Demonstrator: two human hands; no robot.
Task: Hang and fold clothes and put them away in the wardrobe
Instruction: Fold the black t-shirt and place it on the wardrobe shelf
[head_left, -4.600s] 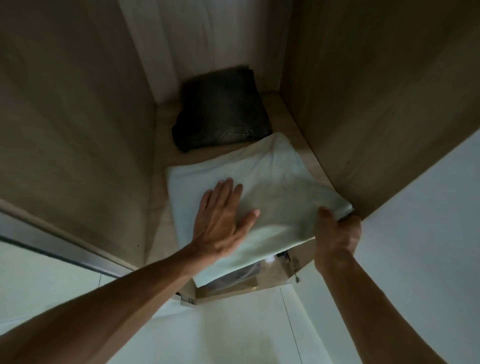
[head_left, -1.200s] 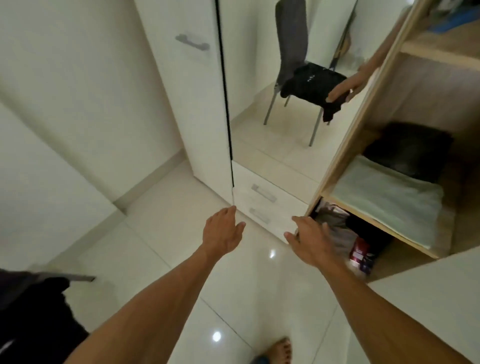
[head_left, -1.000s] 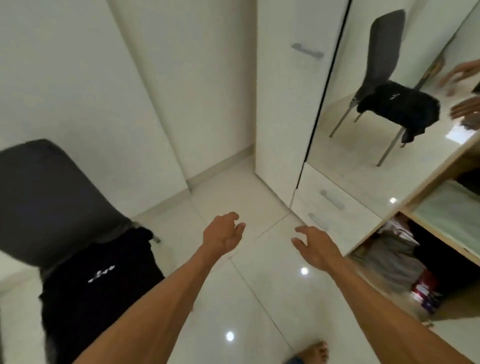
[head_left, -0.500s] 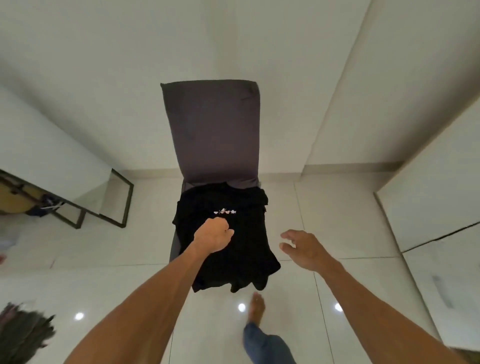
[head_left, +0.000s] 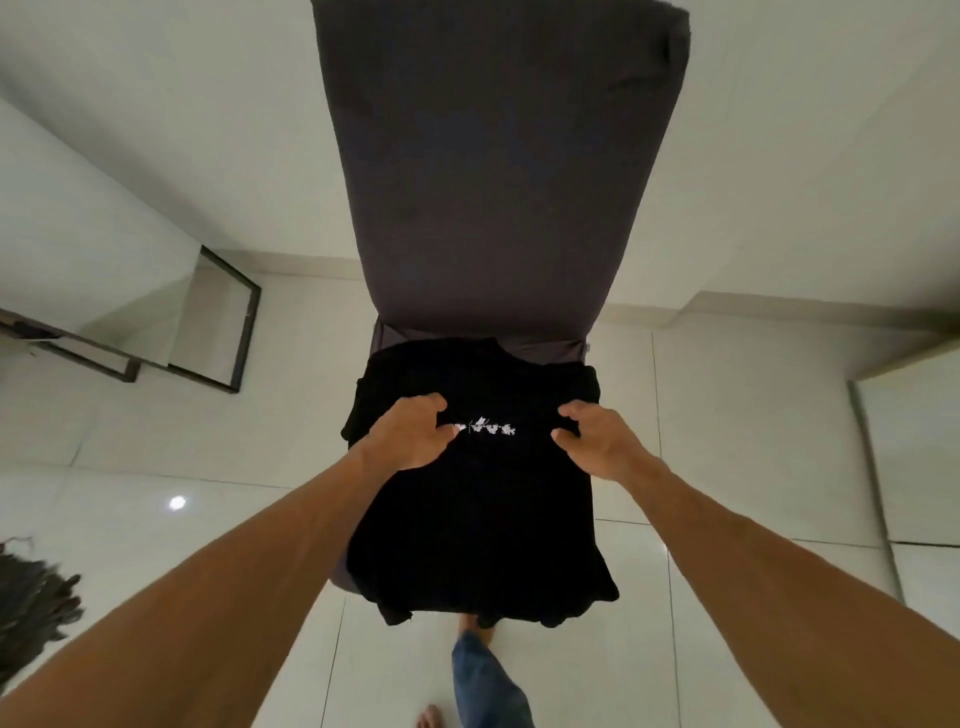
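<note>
Moved onto black shirt (head_left: 483, 519): left grip (head_left: 410, 436), right grip (head_left: 597, 441), pinching

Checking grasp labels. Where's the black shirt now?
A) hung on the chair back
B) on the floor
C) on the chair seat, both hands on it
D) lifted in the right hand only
C: the black shirt lies over the seat of the chair, with the left hand and right hand both curled onto its upper part.
</note>
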